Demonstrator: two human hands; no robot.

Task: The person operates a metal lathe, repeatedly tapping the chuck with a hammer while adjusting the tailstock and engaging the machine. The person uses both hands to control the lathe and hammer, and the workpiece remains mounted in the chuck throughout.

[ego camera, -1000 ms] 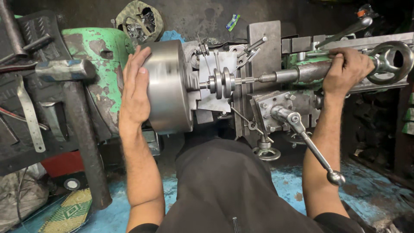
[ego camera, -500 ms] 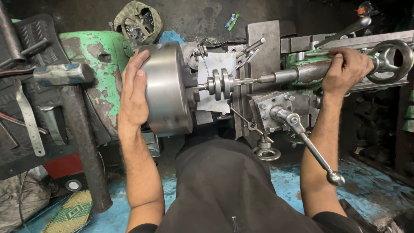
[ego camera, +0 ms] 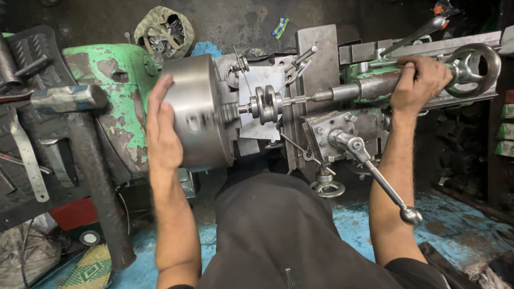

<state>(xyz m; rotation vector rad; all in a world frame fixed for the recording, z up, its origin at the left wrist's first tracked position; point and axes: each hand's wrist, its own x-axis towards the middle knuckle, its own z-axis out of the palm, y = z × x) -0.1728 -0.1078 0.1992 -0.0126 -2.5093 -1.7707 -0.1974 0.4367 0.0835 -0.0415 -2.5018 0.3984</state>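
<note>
Chuck [ego camera: 201, 109] palmed by left hand [ego camera: 163, 134]; jaw faces hidden.

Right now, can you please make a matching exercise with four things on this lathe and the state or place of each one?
Things:
1. left hand
2. right hand
3. long lever
4. handwheel

States or places:
A. untouched, ends in a round knob
B. flat against the steel chuck
C. far end of the tailstock, right of the hand
D. gripping the tailstock barrel

Pairs: 1-B, 2-D, 3-A, 4-C
</note>
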